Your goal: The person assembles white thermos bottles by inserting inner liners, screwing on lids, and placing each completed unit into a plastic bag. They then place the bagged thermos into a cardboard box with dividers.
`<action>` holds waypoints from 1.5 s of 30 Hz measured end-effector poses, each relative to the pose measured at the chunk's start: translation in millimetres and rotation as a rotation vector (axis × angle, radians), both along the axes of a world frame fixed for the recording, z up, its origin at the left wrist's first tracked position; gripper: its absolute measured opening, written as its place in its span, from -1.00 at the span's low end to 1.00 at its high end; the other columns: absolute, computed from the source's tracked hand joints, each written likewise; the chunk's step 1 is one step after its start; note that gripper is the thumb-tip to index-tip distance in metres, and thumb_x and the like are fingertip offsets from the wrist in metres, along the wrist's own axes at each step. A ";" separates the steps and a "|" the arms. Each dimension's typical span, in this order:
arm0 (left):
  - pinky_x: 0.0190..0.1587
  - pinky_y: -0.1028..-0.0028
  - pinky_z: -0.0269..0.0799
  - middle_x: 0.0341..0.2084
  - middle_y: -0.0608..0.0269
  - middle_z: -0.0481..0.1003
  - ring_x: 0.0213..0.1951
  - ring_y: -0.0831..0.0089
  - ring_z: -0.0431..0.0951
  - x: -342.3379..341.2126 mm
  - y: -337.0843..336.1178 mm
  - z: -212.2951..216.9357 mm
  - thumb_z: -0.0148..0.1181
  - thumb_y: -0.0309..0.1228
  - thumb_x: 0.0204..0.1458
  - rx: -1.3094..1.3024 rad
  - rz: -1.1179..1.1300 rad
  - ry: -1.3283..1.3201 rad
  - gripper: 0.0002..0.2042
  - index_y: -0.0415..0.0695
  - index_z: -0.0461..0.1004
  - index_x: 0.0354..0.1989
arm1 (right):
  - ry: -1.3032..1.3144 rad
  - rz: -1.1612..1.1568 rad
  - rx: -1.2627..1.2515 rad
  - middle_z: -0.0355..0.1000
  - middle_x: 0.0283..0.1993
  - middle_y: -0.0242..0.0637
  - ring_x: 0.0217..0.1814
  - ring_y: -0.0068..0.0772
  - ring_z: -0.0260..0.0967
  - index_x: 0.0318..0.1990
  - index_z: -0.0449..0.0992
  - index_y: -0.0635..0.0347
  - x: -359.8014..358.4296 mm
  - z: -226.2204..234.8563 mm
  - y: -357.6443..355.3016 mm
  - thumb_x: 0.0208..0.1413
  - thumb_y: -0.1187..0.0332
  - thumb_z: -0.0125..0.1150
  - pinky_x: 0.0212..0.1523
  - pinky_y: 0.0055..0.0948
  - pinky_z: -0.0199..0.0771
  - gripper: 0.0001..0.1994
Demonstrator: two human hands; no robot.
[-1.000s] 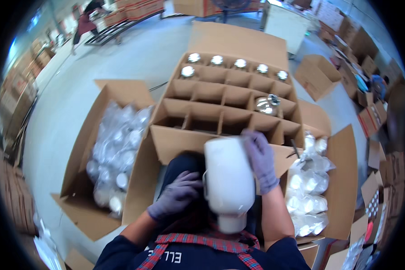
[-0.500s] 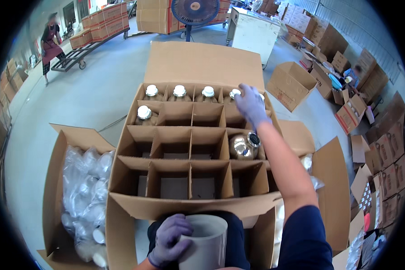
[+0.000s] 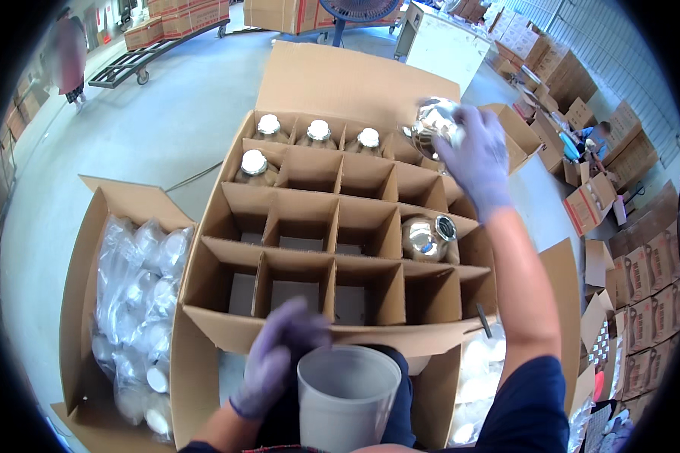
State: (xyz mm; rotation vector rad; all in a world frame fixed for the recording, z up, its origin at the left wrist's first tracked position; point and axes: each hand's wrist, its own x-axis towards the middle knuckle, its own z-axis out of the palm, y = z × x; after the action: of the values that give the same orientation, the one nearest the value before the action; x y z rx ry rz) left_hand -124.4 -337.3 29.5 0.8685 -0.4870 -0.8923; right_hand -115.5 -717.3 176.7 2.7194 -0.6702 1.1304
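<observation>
My right hand, in a purple glove, grips a silvery glass flask liner, tilted above the back right of a divided cardboard carton. Several liners with white caps stand in the carton's back row, and one more white-capped liner stands in front of them at the left. In a nearer compartment leans another silvery liner, its dark-ringed mouth uncovered. My left hand, also gloved, is beside the rim of a grey plastic bucket; motion smears its fingers.
An open carton on the left holds white caps in clear plastic. White pieces lie in a box at my right. Beyond are a blue fan, a loaded trolley, a walking person and stacked cartons.
My right hand has lifted a liner from the back row, moving up and right. My left hand has left the bucket's rim. The person at far left has moved away from the trolley.
</observation>
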 end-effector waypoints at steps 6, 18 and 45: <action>0.31 0.17 0.25 0.28 -0.02 0.24 0.24 0.17 0.34 16.0 -61.5 57.8 0.06 -0.17 0.28 -0.254 0.088 0.312 -0.32 -0.14 -0.10 0.46 | -0.224 0.415 0.885 0.40 -0.28 -0.28 -0.24 -0.50 0.33 -0.16 0.40 0.22 -146.6 -36.7 167.9 -0.02 0.34 0.44 -0.16 -0.45 0.42 -0.65; 0.11 0.35 0.42 0.11 -0.14 0.43 0.15 0.21 0.49 -60.8 86.6 49.9 0.10 -0.20 0.25 0.770 0.084 -0.727 -0.42 -0.30 0.16 0.33 | 0.508 0.868 1.220 0.53 0.00 -0.18 0.08 -0.37 0.43 0.06 0.54 0.23 -131.6 -100.6 195.5 0.19 0.02 0.22 0.13 -0.40 0.40 -0.53; -0.03 0.38 0.49 -0.20 0.04 0.58 -0.13 0.35 0.59 -102.2 95.9 66.1 0.26 -0.25 0.01 0.668 -0.262 -0.630 -0.57 -0.28 0.49 0.00 | -0.373 0.065 1.933 0.48 0.07 -0.20 0.06 -0.32 0.51 0.24 0.34 0.29 -550.2 -264.7 289.1 0.04 0.53 0.32 0.00 -0.35 0.61 -0.44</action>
State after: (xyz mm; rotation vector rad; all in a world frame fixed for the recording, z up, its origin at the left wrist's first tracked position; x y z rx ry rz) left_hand -226.6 -241.5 95.6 1.7498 -0.8822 -1.0324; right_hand -665.7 -428.2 -88.0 3.5817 -2.9954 1.2268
